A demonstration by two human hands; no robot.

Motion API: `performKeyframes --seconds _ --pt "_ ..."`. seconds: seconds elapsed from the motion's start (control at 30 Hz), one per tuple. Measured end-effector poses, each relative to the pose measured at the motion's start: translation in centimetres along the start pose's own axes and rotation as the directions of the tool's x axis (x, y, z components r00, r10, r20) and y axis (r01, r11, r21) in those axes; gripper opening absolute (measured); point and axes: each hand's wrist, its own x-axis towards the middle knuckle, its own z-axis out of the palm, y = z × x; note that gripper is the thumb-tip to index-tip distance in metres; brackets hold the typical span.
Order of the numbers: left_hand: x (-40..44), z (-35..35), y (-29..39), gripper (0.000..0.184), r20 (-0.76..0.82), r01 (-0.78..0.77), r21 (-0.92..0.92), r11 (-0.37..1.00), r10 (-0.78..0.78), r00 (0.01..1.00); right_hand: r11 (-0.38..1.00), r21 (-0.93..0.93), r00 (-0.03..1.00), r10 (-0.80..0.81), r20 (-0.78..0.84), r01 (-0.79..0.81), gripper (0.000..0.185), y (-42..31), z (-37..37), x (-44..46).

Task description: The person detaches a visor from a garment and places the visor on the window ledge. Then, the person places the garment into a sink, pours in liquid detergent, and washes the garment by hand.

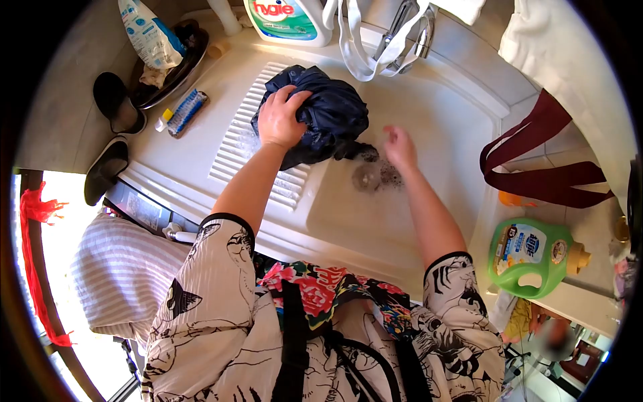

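Note:
A bunched, wet-looking dark navy cloth (331,107) lies over the ribbed washboard (231,144) and the edge of the sink basin. My left hand (281,119) rests on its left part, fingers bent and pressed into the fabric. Over the basin (362,228), my right hand (400,146) is off the cloth, its fingers curled; whether anything is between them is too small to tell. Below that hand is the drain (366,177), with dark, foamy water around it. One end of the cloth trails toward the drain.
A blue brush (187,112) and black shoes (110,167) are at the left. A white detergent bottle (288,20) and the faucet (408,33) with white straps stand at the back. A green bottle (529,258) and maroon strap (536,177) are at the right.

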Motion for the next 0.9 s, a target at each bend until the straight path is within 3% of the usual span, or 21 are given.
performKeyframes --seconds 0.07,0.17,0.23,0.37,0.43,0.5,0.57,0.9 --pt "0.1 0.1 -0.2 0.058 0.01 0.004 -0.002 1.0 -0.004 1.0 0.973 0.106 0.956 -0.174 -0.235 0.203 0.037 -1.8 -1.9 2.2" --pt "0.1 0.2 -0.4 0.057 -0.027 -0.019 -0.006 1.0 0.019 0.999 0.933 0.119 0.893 -0.28 -0.353 0.34 0.044 -5.6 -4.7 4.4" --pt "0.1 0.2 -0.4 0.057 -0.03 -0.023 -0.003 1.0 0.022 0.999 0.886 0.092 0.792 -0.354 -0.497 0.455 0.044 -7.8 -5.8 5.1" --pt "0.1 0.1 -0.3 0.054 -0.021 -0.005 0.021 1.0 0.005 1.0 0.877 -0.023 0.775 -0.437 -0.456 0.48 0.045 -8.9 -6.9 7.3" --pt "0.0 0.2 -0.4 0.054 -0.017 -0.008 0.018 1.0 0.008 1.0 0.928 -0.061 0.884 -0.37 -0.286 0.368 0.04 -9.8 -7.9 7.6" --pt "0.0 0.2 -0.5 0.054 -0.018 -0.008 0.018 1.0 0.009 1.0 0.933 -0.087 0.887 -0.359 -0.29 0.349 0.04 -9.3 -8.2 8.2" --pt "0.0 0.1 -0.5 0.053 -0.011 -0.016 0.018 1.0 0.016 1.0 0.95 0.006 0.932 -0.305 -0.194 0.312 0.04 -8.9 -8.5 8.8" --pt "0.0 0.3 -0.7 0.054 -0.007 -0.015 0.029 0.999 0.015 1.0 0.893 0.199 0.91 -0.367 -0.194 0.403 0.038 -7.2 -8.1 9.8"
